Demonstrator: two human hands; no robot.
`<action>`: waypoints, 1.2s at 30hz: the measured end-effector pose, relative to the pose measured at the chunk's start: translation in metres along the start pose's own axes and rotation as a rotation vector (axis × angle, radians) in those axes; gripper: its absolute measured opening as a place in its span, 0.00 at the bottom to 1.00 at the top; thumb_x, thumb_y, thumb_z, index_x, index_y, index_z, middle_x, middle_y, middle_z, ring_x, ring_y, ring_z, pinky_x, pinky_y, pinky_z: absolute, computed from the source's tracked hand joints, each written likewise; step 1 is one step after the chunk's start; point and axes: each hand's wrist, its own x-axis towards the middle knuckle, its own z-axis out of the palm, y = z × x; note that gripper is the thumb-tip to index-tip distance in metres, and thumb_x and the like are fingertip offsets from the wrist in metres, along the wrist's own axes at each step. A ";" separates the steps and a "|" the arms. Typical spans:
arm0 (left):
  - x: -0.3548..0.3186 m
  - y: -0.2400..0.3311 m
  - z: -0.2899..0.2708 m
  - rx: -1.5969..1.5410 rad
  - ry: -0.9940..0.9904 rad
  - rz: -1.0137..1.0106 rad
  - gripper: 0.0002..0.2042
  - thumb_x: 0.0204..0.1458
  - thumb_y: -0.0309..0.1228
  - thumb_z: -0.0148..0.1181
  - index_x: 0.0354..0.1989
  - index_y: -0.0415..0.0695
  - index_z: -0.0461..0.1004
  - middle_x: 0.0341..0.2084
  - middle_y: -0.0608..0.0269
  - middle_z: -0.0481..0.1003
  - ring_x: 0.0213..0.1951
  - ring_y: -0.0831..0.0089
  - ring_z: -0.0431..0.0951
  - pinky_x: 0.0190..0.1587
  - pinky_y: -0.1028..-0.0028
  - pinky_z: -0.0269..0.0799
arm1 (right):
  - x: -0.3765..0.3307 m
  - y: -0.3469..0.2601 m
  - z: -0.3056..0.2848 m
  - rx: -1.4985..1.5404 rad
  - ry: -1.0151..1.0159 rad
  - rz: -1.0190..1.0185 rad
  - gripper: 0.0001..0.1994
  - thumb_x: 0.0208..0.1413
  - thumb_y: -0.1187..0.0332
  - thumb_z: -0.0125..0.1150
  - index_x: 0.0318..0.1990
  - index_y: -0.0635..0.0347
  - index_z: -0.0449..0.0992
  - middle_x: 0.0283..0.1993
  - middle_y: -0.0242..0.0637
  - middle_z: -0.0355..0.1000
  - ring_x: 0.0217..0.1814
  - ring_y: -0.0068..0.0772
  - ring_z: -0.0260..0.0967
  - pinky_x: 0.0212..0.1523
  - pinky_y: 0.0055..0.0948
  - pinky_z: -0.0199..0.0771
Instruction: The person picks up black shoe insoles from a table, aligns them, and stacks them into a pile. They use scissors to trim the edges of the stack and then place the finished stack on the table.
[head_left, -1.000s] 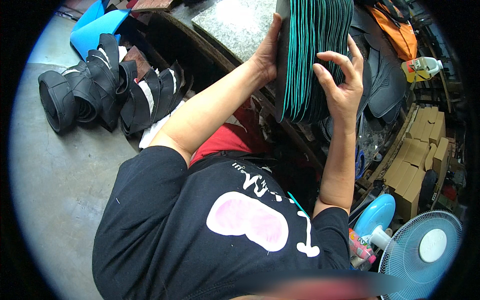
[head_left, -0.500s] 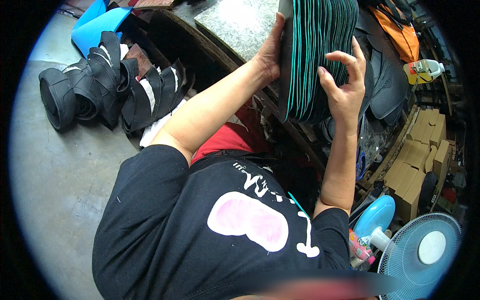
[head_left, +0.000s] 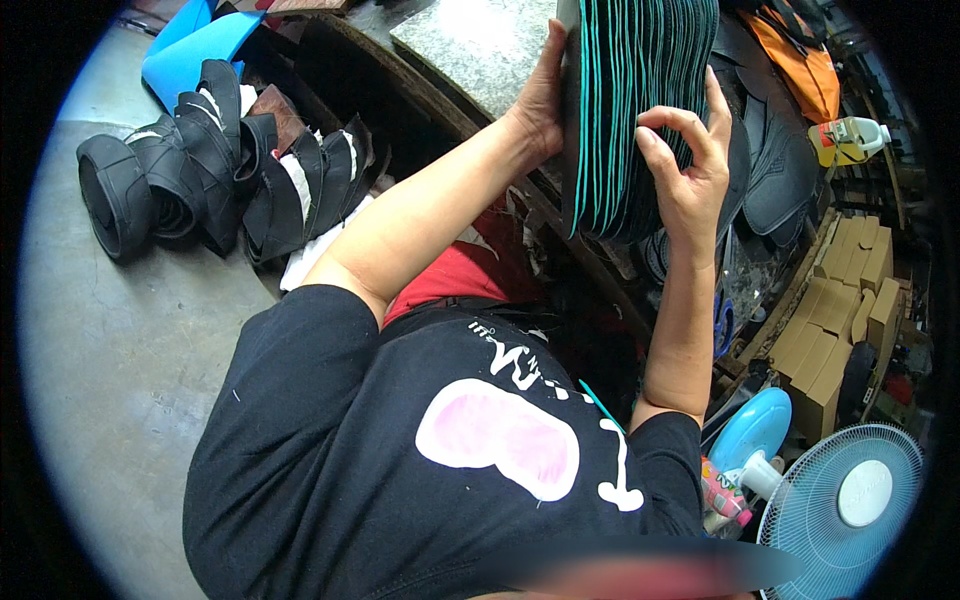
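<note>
A thick stack of black insole-shaped pieces with teal edges (head_left: 610,130) stands on edge at the top of the view, its lower ends rounded. My left hand (head_left: 542,105) grips it from the left, the palm against the dark outer face and the thumb pointing up; the other fingers are hidden behind. At the right side is my right hand (head_left: 692,170). Its thumb and bent index finger come together in a pinch at the layered edges, while another finger stretches up along the stack's right side. Whether a single layer sits in the pinch is too small to tell.
Curved black shoe parts (head_left: 780,170) lie on the worktable (head_left: 470,50) to the right. Black uppers (head_left: 200,170) and blue sheets (head_left: 195,55) are at left. Along the right stand a yellow-liquid jug (head_left: 850,140), cardboard boxes (head_left: 820,320), blue scissors (head_left: 724,320) and a fan (head_left: 840,500).
My right thumb and index finger have closed toward each other and shifted slightly left along the layered edges. The left hand keeps its hold, and the stack has hardly moved.
</note>
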 end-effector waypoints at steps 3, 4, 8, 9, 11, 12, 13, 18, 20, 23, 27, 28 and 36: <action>-0.001 0.001 0.000 0.007 0.004 0.003 0.48 0.42 0.75 0.50 0.65 0.51 0.63 0.54 0.54 0.74 0.55 0.60 0.75 0.58 0.52 0.72 | 0.001 -0.001 0.000 -0.014 0.000 -0.025 0.08 0.45 0.63 0.72 0.34 0.50 0.83 0.62 0.47 0.64 0.75 0.48 0.49 0.70 0.51 0.51; -0.001 0.002 0.001 0.023 0.004 0.013 0.48 0.42 0.75 0.50 0.65 0.51 0.63 0.54 0.54 0.74 0.55 0.60 0.76 0.58 0.52 0.73 | 0.001 -0.002 0.001 -0.008 0.005 -0.024 0.08 0.46 0.64 0.71 0.34 0.51 0.83 0.58 0.44 0.68 0.76 0.46 0.48 0.70 0.52 0.50; -0.001 0.002 0.001 0.048 0.015 0.031 0.48 0.43 0.75 0.50 0.65 0.50 0.64 0.54 0.54 0.73 0.54 0.60 0.76 0.57 0.53 0.74 | 0.001 -0.003 0.002 -0.002 0.017 -0.031 0.08 0.46 0.64 0.72 0.34 0.51 0.83 0.54 0.39 0.72 0.75 0.44 0.48 0.70 0.53 0.50; -0.001 0.001 0.001 0.044 0.020 0.033 0.48 0.43 0.75 0.50 0.65 0.50 0.64 0.54 0.54 0.73 0.54 0.60 0.76 0.57 0.53 0.74 | 0.001 -0.003 0.002 0.007 0.016 -0.021 0.08 0.46 0.64 0.72 0.34 0.51 0.83 0.53 0.39 0.73 0.75 0.44 0.49 0.70 0.53 0.50; 0.000 0.001 0.000 -0.004 0.001 0.004 0.48 0.42 0.75 0.50 0.65 0.50 0.64 0.54 0.53 0.74 0.54 0.60 0.77 0.56 0.54 0.74 | 0.000 -0.002 0.002 0.021 0.015 -0.020 0.08 0.45 0.64 0.72 0.34 0.51 0.83 0.53 0.39 0.73 0.75 0.44 0.49 0.71 0.52 0.51; 0.001 0.001 -0.001 -0.028 -0.009 -0.010 0.48 0.42 0.75 0.50 0.65 0.49 0.64 0.54 0.53 0.74 0.54 0.60 0.77 0.56 0.54 0.75 | 0.000 -0.002 0.002 0.023 0.015 -0.015 0.08 0.45 0.64 0.71 0.34 0.51 0.83 0.53 0.39 0.73 0.75 0.44 0.49 0.71 0.52 0.50; 0.001 0.000 -0.001 -0.021 -0.007 -0.005 0.48 0.42 0.75 0.50 0.64 0.49 0.64 0.54 0.54 0.74 0.54 0.60 0.76 0.56 0.54 0.75 | 0.000 -0.001 0.002 0.026 0.016 -0.011 0.08 0.45 0.64 0.71 0.34 0.51 0.83 0.52 0.39 0.73 0.76 0.44 0.48 0.71 0.52 0.50; 0.002 0.000 -0.003 -0.035 -0.004 -0.020 0.49 0.41 0.75 0.51 0.64 0.48 0.65 0.54 0.54 0.74 0.54 0.61 0.76 0.56 0.55 0.74 | 0.000 -0.001 0.002 0.016 0.001 -0.006 0.09 0.45 0.62 0.72 0.34 0.51 0.82 0.53 0.38 0.73 0.76 0.45 0.46 0.71 0.55 0.49; 0.001 0.000 -0.002 -0.031 -0.013 -0.010 0.48 0.42 0.75 0.51 0.64 0.50 0.64 0.54 0.54 0.74 0.54 0.61 0.76 0.57 0.54 0.74 | 0.000 -0.001 0.003 0.013 0.008 -0.015 0.10 0.45 0.61 0.73 0.34 0.50 0.82 0.54 0.38 0.73 0.77 0.45 0.45 0.71 0.56 0.47; -0.001 0.000 -0.001 0.028 0.002 0.032 0.46 0.43 0.74 0.50 0.65 0.52 0.63 0.54 0.55 0.74 0.54 0.62 0.76 0.57 0.54 0.74 | -0.001 -0.002 0.003 -0.013 0.017 -0.035 0.11 0.44 0.59 0.74 0.34 0.50 0.82 0.56 0.39 0.72 0.77 0.46 0.45 0.71 0.57 0.46; -0.002 0.001 0.001 0.086 0.020 0.041 0.44 0.45 0.73 0.49 0.66 0.56 0.62 0.54 0.56 0.74 0.55 0.62 0.76 0.58 0.53 0.73 | -0.001 -0.002 0.003 -0.016 0.006 -0.001 0.12 0.44 0.58 0.74 0.34 0.49 0.82 0.59 0.43 0.69 0.77 0.46 0.45 0.71 0.57 0.45; -0.001 0.002 0.001 0.080 0.017 0.046 0.45 0.45 0.74 0.50 0.66 0.55 0.62 0.54 0.56 0.74 0.55 0.62 0.76 0.58 0.54 0.74 | -0.001 -0.002 0.003 -0.013 0.012 0.002 0.12 0.44 0.58 0.74 0.34 0.50 0.81 0.59 0.44 0.69 0.77 0.46 0.45 0.71 0.57 0.45; 0.001 0.000 -0.001 0.077 0.023 0.031 0.48 0.42 0.74 0.52 0.65 0.49 0.64 0.55 0.54 0.73 0.54 0.62 0.76 0.57 0.55 0.74 | -0.002 -0.005 0.003 -0.035 0.012 0.010 0.16 0.41 0.54 0.77 0.34 0.50 0.81 0.60 0.45 0.68 0.77 0.47 0.44 0.71 0.58 0.44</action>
